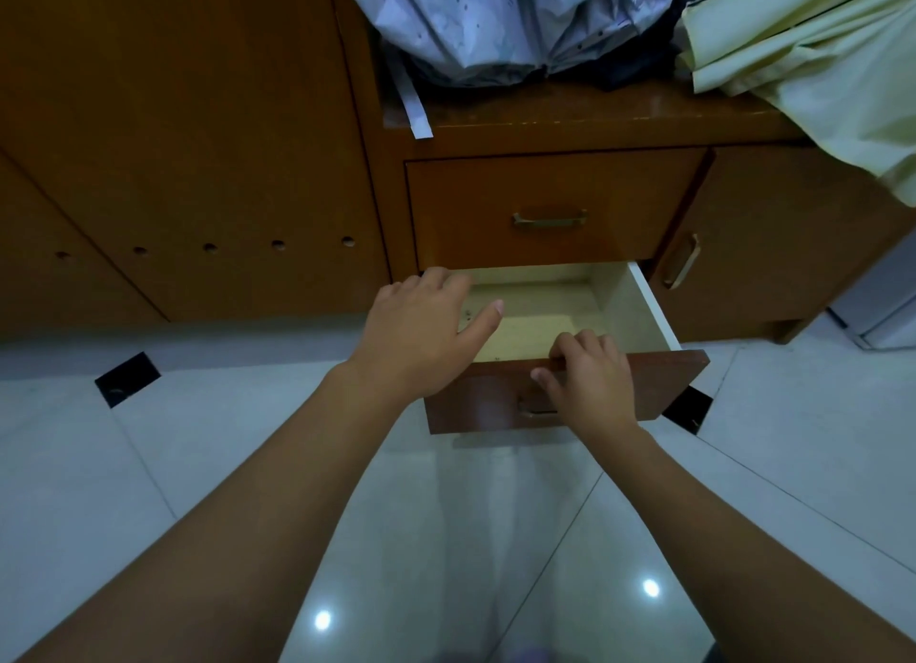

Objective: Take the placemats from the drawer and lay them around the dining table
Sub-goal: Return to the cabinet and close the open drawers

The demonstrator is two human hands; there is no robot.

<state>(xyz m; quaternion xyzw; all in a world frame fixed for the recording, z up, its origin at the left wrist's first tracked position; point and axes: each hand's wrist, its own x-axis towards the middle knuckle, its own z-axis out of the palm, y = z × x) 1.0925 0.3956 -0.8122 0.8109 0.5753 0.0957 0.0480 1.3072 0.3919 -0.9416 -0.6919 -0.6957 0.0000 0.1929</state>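
Head view: lower drawer is pulled out of the wooden cabinet; upper drawer is closed. Right hand has its fingers curled over the top edge of the drawer front, thumb on the outer face just above the handle. Left hand is spread, fingers relaxed, over the drawer's left side, gripping nothing. The visible part of the drawer floor is bare pale board; no placemats in sight. The near-left corner is hidden under the left hand, so can't rule that bit out. Crumpled cloth and a pale yellow fabric lie on the cabinet's top surface. Dining table not in frame.

Step, as I read it: opening and searching the drawer, retrieval not done. Next move calls for checking the hidden corner, else trying the upper drawer.
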